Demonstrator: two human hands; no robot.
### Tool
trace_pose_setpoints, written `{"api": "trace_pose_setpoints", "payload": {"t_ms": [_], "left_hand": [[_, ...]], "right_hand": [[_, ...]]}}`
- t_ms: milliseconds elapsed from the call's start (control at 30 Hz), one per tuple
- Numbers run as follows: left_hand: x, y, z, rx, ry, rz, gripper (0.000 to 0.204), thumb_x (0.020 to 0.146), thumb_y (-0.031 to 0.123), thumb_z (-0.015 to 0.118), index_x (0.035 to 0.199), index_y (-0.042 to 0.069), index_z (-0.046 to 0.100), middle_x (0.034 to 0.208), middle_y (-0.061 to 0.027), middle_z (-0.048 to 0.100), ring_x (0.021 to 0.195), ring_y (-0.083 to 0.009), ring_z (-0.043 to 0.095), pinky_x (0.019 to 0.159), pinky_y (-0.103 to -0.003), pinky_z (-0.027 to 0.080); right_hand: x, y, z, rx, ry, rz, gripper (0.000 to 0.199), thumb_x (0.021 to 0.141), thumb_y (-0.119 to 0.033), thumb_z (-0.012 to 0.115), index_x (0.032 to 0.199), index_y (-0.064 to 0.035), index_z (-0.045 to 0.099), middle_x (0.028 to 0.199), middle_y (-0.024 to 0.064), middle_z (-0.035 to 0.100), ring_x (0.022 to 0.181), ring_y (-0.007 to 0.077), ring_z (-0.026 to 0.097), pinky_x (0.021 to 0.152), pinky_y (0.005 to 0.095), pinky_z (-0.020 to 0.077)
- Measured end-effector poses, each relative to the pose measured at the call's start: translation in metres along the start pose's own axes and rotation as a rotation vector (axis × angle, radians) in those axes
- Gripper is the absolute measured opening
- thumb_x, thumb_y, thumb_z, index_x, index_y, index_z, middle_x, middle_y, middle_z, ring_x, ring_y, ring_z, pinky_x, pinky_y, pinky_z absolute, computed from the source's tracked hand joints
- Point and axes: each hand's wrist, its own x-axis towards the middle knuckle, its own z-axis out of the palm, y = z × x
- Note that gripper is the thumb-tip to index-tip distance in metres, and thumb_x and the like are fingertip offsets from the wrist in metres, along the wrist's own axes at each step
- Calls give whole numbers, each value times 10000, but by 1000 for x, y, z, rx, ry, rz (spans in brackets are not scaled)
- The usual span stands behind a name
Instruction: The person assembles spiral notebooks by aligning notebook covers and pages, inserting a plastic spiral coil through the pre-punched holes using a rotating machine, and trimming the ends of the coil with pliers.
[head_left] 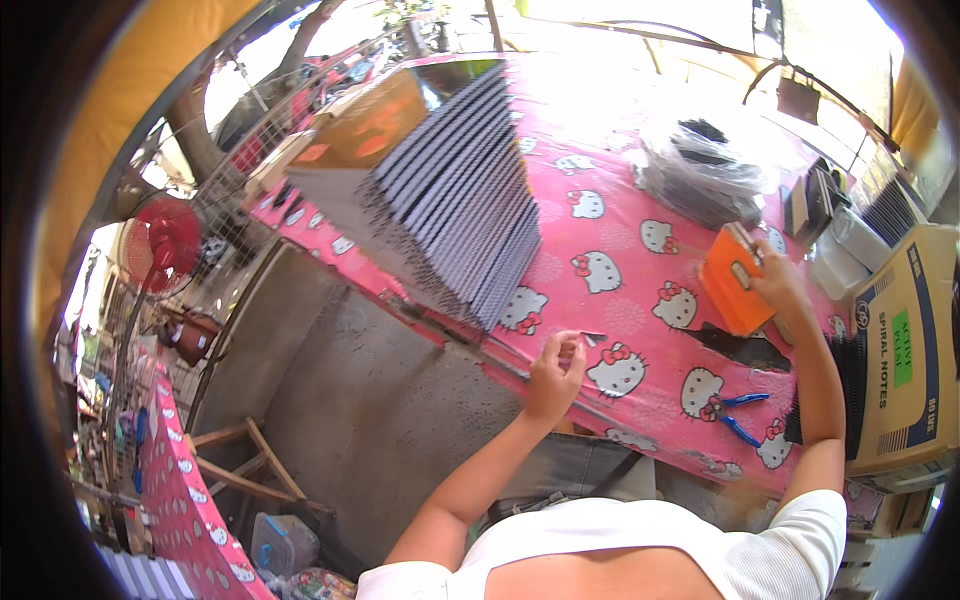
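My right hand [782, 285] is closed on the upper right edge of an orange flat-sided block [728, 283], which stands tilted on the pink table cover [645, 285]. Its exact kind does not show. Over the table's front edge, my left hand [557, 378] has its fingers pinched together. A small thin dark piece [592, 338] shows at those fingertips; what it is stays unclear. Pliers with blue handles [742, 428] lie between my forearms. A black sheet-like piece [742, 348] rests below the orange block.
A tall, fanned stack of spiral notebooks [455, 190] stands at the left. Clear plastic [705, 175] wraps dark material farther back. A cardboard carton [905, 345] and black coils [848, 390] sit at the right. A red fan [162, 245] and wooden frame [250, 460] are left.
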Motion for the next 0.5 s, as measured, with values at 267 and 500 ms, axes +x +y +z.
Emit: {"api": "trace_pose_setpoints", "payload": {"t_ms": [267, 500], "left_hand": [[46, 108, -121, -174, 436, 545, 284, 797, -52, 659, 1060, -4, 564, 1023, -93, 599, 903, -143, 579, 793, -272, 493], [128, 170, -155, 475, 643, 791, 300, 795, 48, 708, 1073, 40, 593, 1034, -71, 613, 826, -127, 575, 738, -269, 494]], "right_hand": [[-138, 20, 41, 229, -34, -444, 858, 651, -237, 812, 1360, -28, 377, 1410, 226, 344, 1305, 382, 343, 1081, 444, 294], [-216, 35, 101, 138, 10, -224, 695, 758, -277, 724, 1326, -13, 423, 1398, 232, 342, 1304, 404, 309, 1066, 439, 306]]}}
